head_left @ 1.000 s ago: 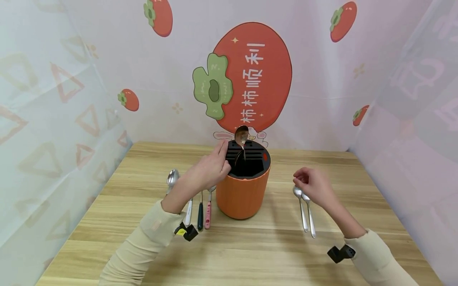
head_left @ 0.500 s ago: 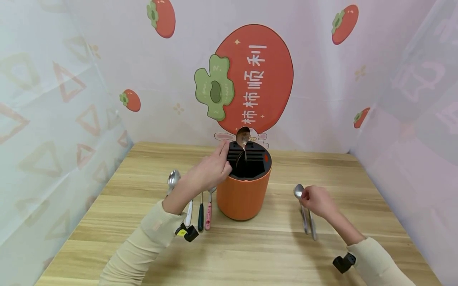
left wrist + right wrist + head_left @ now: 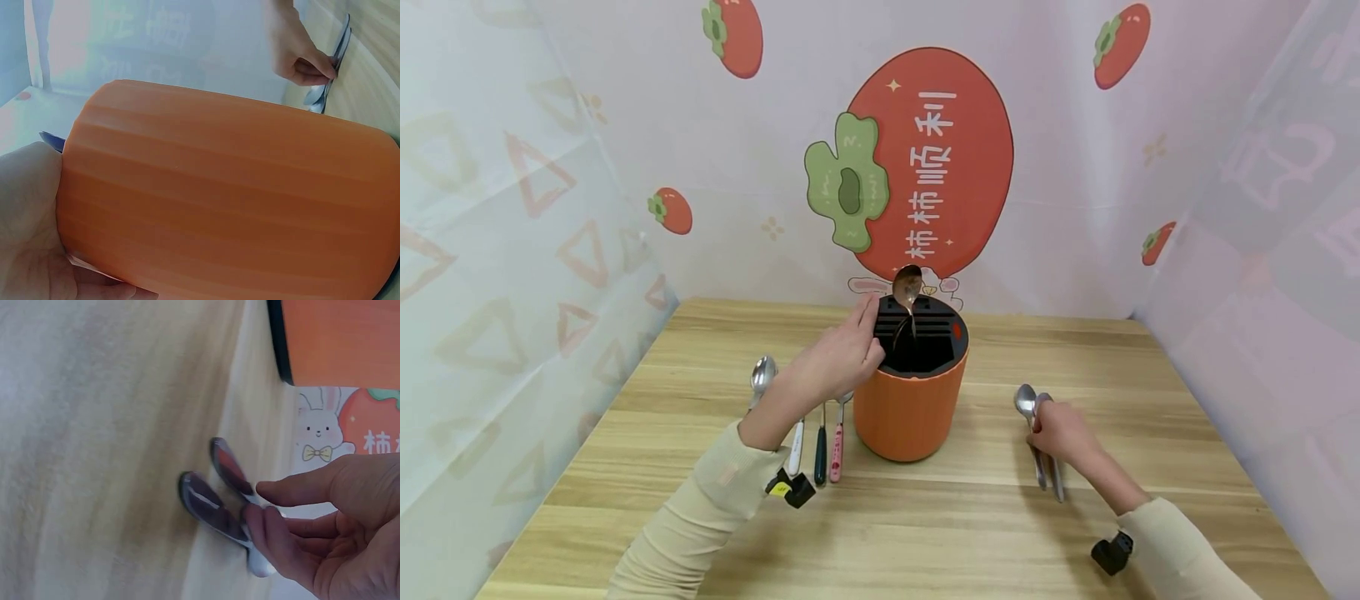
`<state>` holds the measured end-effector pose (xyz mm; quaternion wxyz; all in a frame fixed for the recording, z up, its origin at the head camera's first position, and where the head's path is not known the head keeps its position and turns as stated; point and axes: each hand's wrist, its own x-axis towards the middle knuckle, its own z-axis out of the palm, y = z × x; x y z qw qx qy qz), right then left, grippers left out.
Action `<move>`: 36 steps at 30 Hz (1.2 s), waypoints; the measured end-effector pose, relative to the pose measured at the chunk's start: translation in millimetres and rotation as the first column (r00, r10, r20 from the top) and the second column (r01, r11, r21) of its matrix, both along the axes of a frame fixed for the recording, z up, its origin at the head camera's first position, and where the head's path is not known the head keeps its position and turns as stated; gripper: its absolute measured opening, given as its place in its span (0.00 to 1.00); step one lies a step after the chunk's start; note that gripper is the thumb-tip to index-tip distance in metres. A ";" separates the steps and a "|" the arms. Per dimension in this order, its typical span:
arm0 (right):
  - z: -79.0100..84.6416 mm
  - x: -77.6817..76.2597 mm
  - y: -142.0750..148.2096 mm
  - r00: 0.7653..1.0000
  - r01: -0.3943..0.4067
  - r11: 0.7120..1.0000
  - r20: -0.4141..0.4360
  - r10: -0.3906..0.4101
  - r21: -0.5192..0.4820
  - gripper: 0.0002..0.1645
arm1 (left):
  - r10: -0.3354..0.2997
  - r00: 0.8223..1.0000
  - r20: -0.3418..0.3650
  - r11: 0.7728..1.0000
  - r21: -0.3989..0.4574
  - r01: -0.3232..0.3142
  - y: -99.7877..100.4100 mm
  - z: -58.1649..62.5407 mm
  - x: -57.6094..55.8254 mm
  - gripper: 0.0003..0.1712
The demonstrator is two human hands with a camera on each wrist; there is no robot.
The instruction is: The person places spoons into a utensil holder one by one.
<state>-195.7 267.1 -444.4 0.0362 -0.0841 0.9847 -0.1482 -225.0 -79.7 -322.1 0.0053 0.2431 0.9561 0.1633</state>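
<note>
In the head view, an orange utensil holder (image 3: 904, 421) with a black slotted top stands mid-table. One spoon (image 3: 907, 285) stands in it, bowl up. My left hand (image 3: 835, 358) grips the holder's upper left side near the rim; the left wrist view shows the palm (image 3: 28, 219) against it. To the right, two metal spoons lie side by side, bowls away from me. My right hand (image 3: 1067, 433) pinches the right spoon (image 3: 215, 512) near its neck between thumb and fingers. The left spoon (image 3: 1026, 400) lies close beside it.
Left of the holder lie a large metal spoon (image 3: 763, 375), a white-handled utensil (image 3: 796, 450), a green-handled one (image 3: 821, 454) and a pink-handled spoon (image 3: 837, 450). The left forearm partly covers them. Printed cloth walls (image 3: 1060, 217) surround the wooden table (image 3: 955, 533) at back and sides.
My right hand has come down from above the spoon bowls onto the right spoon's neck and pinches it. The left hand, the holder and the spoon in it have stayed put.
</note>
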 end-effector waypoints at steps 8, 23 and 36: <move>-9.5 -0.7 -2.2 0.999 0.027 1.000 -0.035 -0.028 -0.005 0.19 | 0.001 1.000 0.017 1.000 -0.003 -0.001 -0.6 0.8 0.2 0.37; -10.8 4.0 -5.0 0.992 0.079 0.993 -0.088 -0.088 -0.092 0.11 | -0.002 1.000 0.016 1.000 -0.009 0.002 -0.3 0.0 -1.1 0.38; 15.1 5.0 -7.2 0.988 0.008 0.971 -0.146 -0.044 -0.238 0.02 | -0.004 1.000 0.014 1.000 0.000 0.004 0.7 1.5 -0.1 0.38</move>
